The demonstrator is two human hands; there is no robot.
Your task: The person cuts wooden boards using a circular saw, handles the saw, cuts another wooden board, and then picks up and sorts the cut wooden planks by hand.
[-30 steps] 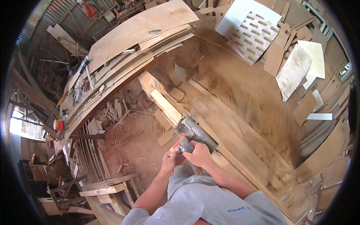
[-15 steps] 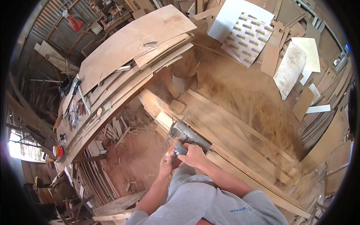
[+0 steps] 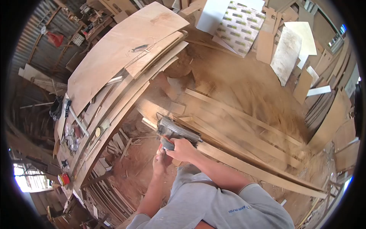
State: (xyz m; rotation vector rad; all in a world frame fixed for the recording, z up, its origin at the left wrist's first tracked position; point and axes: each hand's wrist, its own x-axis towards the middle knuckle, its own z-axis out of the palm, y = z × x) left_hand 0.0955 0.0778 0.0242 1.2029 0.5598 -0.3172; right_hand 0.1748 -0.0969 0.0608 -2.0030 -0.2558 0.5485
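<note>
A grey power tool with an orange-red part rests on a long wooden board, near the board's far end. My right hand is wrapped round the tool's dark handle. Just left of it, my left hand is closed at the front of the same handle, by the orange-red part. Pale wood shows just beyond the tool. What lies under the tool's body is hidden, and dust hangs to its right.
A stack of curved sheets and boards stands at the upper left. Further planks lie to the right over sawdust. A patterned panel and a whitish slab lie at the upper right. Offcuts cover the ground at left.
Both hands and the power tool have moved away from the body and leftward along the board, towards its far end. The view has turned and shifted too.
</note>
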